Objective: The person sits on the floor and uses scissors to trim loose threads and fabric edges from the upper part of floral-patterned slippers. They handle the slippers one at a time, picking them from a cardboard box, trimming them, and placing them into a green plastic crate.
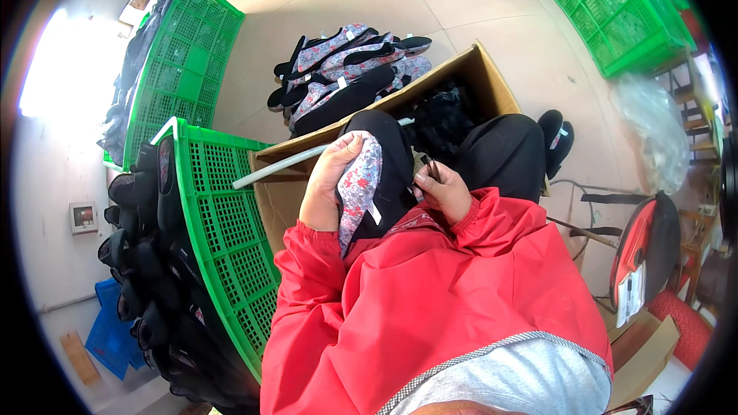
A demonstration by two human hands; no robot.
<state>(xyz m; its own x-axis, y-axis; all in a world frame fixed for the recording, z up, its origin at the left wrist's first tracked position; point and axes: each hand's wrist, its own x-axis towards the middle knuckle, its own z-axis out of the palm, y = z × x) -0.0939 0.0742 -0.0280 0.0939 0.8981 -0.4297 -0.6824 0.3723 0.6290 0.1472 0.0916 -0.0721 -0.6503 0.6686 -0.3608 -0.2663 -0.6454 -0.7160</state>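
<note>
Slipper of red-flowered grey fabric (360,183), clamped in left hand (336,161) over black trousers (503,146), seems mid-work; right hand (446,190) pinches 1 slim dark object (434,171). Floral-and-black slipper heap (344,67) beyond: done or waiting, unclear.

A floral fabric slipper (360,184), pale grey with red blossoms and a white tag jutting from its right edge, stands lengthwise near the frame's centre; right of it, a small black implement (433,172), its kind unclear, tilts slightly.
</note>
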